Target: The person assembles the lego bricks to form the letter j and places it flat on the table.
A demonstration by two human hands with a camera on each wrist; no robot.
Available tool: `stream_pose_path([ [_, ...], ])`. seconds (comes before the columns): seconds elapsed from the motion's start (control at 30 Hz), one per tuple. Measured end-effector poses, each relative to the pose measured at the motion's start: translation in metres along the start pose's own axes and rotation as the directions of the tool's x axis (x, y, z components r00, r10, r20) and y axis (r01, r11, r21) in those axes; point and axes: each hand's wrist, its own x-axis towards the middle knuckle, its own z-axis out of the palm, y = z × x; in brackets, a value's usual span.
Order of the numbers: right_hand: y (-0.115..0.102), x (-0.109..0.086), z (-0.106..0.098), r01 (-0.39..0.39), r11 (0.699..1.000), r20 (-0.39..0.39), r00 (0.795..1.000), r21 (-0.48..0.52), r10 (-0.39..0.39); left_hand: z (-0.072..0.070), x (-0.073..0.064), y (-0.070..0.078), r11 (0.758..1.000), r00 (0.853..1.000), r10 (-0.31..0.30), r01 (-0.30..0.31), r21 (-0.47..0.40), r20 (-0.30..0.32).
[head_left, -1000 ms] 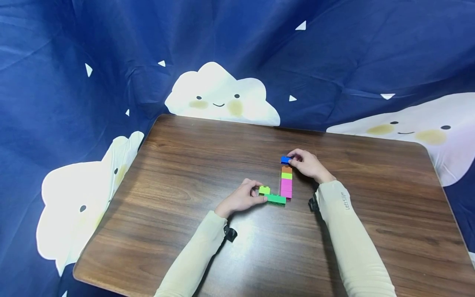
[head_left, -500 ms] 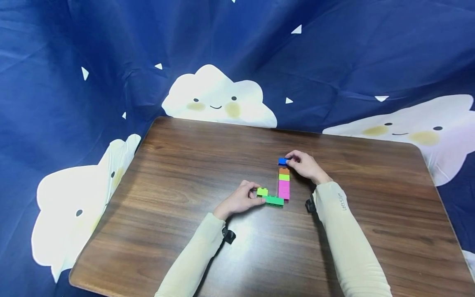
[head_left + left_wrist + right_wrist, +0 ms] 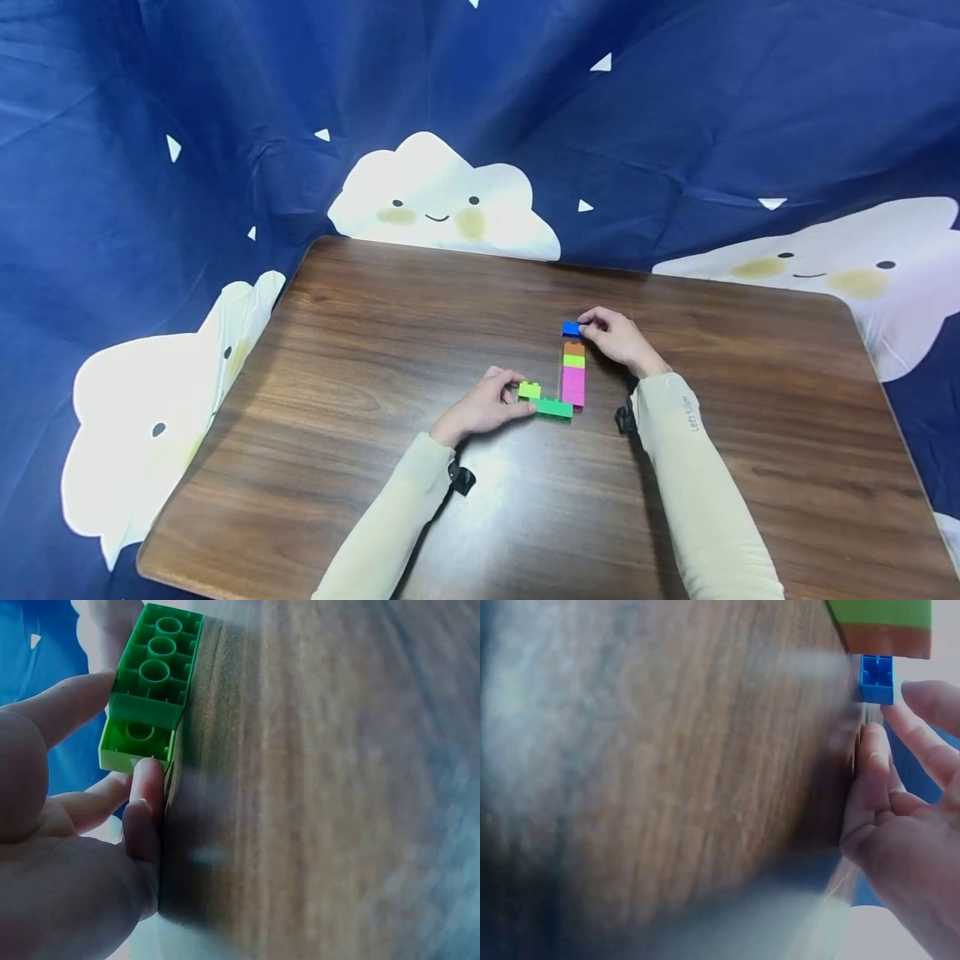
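My left hand point(image 3: 486, 406) pinches the left end of a green building brick point(image 3: 553, 408) and a small lime brick point(image 3: 529, 390) set against its far side. The hollow underside of the green brick point(image 3: 154, 671) faces the left wrist camera. Thumb and fingertips of my right hand point(image 3: 618, 340) hold a small blue brick point(image 3: 570, 329) by its right end. Between the hands runs a joined row of bricks: orange point(image 3: 573, 349), lime and pink point(image 3: 573, 386). The blue brick sits just beyond the orange end, with a narrow gap. The green brick's right end lies close to the pink end.
All the bricks are on a brown wood-grain table point(image 3: 360, 333) with rounded corners. Dark blue cloth point(image 3: 600, 125) printed with smiling white clouds hangs behind the table and along its left side.
The head view has shifted slightly, so everything appears a little further left. Both hands and the bricks keep the same arrangement.
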Motion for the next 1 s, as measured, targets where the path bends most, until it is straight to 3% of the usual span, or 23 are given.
stream_pose_path([
  [0.73, 0.004, -0.007, 0.003, -0.028, 0.998, -0.042, 0.999, 0.063, 0.031, 0.001, -0.003, 0.0, 1.0, 1.0, 0.012, -0.012, 0.009, -0.001],
  [1.0, 0.01, -0.013, -0.001, -0.028, 0.977, -0.07, 0.997, 0.21, 0.044, -0.001, 0.0, 0.0, 1.0, 1.0, -0.003, 0.003, -0.017, -0.003],
])
